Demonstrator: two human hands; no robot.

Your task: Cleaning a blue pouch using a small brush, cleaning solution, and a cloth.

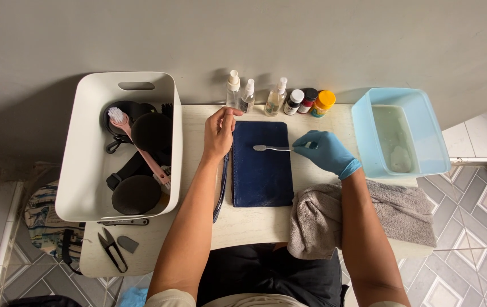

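A dark blue flat wallet point(261, 164) lies on the small white table point(255, 224) in front of me. My bare left hand point(218, 132) rests on its upper left corner, holding it down. My right hand point(326, 152), in a blue glove, grips a thin metal spoon-like tool point(270, 148) whose rounded tip lies on the upper part of the wallet. A dark strap point(221, 190) runs along the wallet's left edge.
A white bin point(84, 170) with brushes and black round items stands at the left. Three spray bottles point(248, 95) and small jars point(310, 101) line the back edge. A light blue tub point(419, 131) of water sits right, a grey towel point(385, 210) under my right forearm, snips point(111, 248) front left.
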